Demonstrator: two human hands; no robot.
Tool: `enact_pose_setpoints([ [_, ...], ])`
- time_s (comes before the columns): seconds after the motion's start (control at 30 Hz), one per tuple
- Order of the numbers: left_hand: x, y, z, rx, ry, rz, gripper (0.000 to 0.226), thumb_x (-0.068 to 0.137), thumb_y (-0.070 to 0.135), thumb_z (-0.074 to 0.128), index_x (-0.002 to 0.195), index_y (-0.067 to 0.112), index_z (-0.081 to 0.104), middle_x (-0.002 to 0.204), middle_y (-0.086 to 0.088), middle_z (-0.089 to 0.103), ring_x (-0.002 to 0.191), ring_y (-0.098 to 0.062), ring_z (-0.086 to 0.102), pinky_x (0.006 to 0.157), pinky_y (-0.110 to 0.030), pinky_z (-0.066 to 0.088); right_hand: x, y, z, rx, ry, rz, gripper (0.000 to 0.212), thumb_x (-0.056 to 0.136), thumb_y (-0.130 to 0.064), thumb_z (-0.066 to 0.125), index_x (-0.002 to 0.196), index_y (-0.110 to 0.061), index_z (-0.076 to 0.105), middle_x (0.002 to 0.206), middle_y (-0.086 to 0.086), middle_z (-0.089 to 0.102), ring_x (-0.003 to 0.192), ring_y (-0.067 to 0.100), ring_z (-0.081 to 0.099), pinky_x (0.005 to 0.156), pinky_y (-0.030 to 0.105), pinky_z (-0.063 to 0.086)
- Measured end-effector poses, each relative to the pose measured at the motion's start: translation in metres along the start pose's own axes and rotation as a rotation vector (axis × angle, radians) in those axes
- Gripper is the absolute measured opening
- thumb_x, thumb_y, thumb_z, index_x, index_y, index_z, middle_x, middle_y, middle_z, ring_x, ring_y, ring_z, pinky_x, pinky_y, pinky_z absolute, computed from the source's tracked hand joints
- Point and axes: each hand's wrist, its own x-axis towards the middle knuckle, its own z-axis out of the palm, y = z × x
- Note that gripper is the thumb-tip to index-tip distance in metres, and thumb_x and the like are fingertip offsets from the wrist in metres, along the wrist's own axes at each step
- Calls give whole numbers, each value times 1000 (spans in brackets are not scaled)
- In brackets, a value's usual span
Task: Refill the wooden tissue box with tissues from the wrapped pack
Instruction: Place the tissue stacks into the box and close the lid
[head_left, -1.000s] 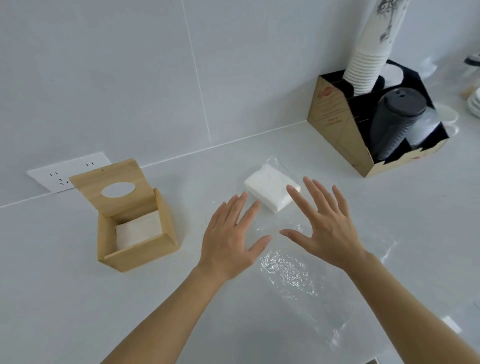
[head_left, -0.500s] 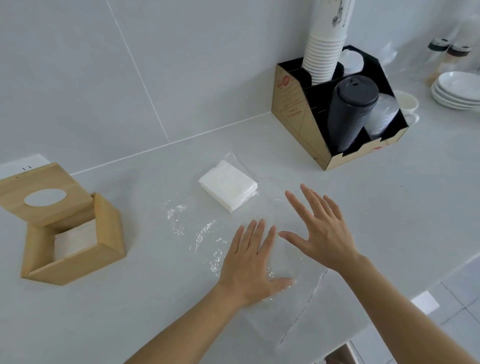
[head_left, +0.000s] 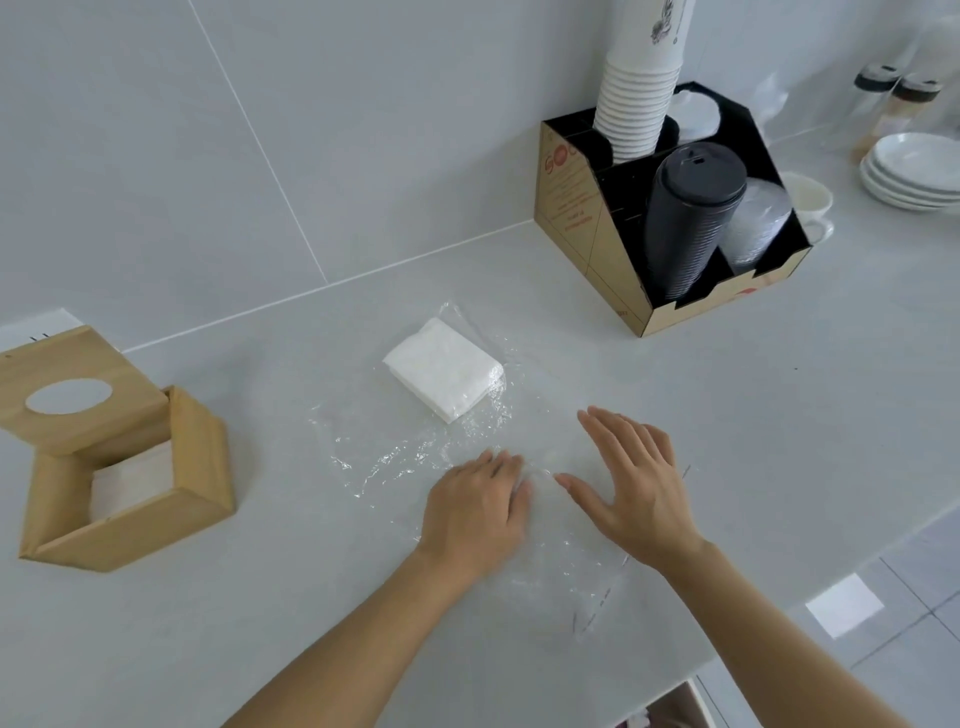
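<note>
A wooden tissue box (head_left: 200, 467) stands at the left of the counter, its lid (head_left: 72, 389) with a round hole tipped back, and white tissues (head_left: 132, 480) lie inside. A white tissue stack (head_left: 441, 374) rests at the far end of a clear plastic wrapper (head_left: 410, 457) spread flat on the counter. My left hand (head_left: 475, 512) lies on the wrapper's near part with fingers curled down onto the film. My right hand (head_left: 636, 486) is beside it, fingers spread, flat over the wrapper. Neither hand touches the tissue stack.
A cardboard cup organiser (head_left: 587, 218) stands at the back right with white paper cups (head_left: 636, 93), black lids (head_left: 691, 218) and clear lids (head_left: 758, 218). Stacked white plates (head_left: 914, 169) and jars (head_left: 883, 98) sit far right. The counter edge (head_left: 779, 618) runs close at the lower right.
Both hands have drawn back toward me from near the tissue stack onto the wrapper's near part. My left hand's fingers have curled down onto the film. The view has swung right.
</note>
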Motion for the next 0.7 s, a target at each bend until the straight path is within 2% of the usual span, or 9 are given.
enact_pose_setpoints([
  [0.1,14,-5,-4,-69,-126,-128,34,98,36,26,109,19,54,85,-6,68,80,-34,63,68,-35,44,-11,-1,3,18,139,-172,46,85,-38,59,119,-8,56,118,10,64,111,21,53,89,35,38],
  [0.2,23,-8,-9,-139,-115,-198,33,99,38,24,86,16,45,72,-11,63,72,-37,58,65,-36,39,-20,-3,10,-11,235,-295,32,80,-22,64,110,-12,55,116,6,57,104,23,55,84,34,38],
  [0.27,25,-8,-13,-220,-109,-240,35,99,39,24,81,15,43,70,-10,62,71,-36,56,66,-37,42,-22,-4,13,6,188,-332,22,75,-8,66,96,-10,59,103,6,59,88,26,58,77,33,39],
  [0.33,26,-8,-15,-249,-99,-247,35,99,40,24,84,16,45,71,-8,62,74,-34,58,68,-38,45,-19,-4,15,2,51,-353,16,68,2,68,81,-6,65,86,7,65,74,28,61,68,32,44],
  [0.43,21,-1,-17,-219,-60,-181,36,99,38,25,111,21,54,86,-4,67,85,-30,62,72,-35,45,-8,-10,15,8,-89,-289,14,66,3,70,76,-5,69,83,6,69,71,28,65,61,30,50],
  [0.5,18,5,-20,-192,5,-132,37,99,35,29,124,21,53,107,-1,68,99,-25,62,78,-32,45,2,-16,18,5,-133,-213,20,62,1,75,81,-4,72,93,12,72,81,30,70,65,31,54],
  [0.57,15,12,-26,-173,98,-61,36,98,29,37,125,15,56,119,-1,66,109,-22,61,82,-31,48,12,-23,23,-1,-237,-70,34,71,-7,75,104,-4,70,118,18,64,109,33,62,84,37,51],
  [0.63,13,16,-34,-175,149,-18,36,94,26,42,120,10,61,117,-4,68,108,-21,63,82,-31,51,21,-26,29,-8,-329,1,44,88,-18,59,131,-11,53,144,14,42,135,28,37,104,36,34],
  [0.7,12,16,-40,-188,154,-13,37,93,26,42,120,9,62,117,-5,68,111,-20,62,87,-31,49,29,-28,36,50,-334,9,48,92,-19,53,139,-15,44,151,10,30,141,25,26,110,31,22],
])
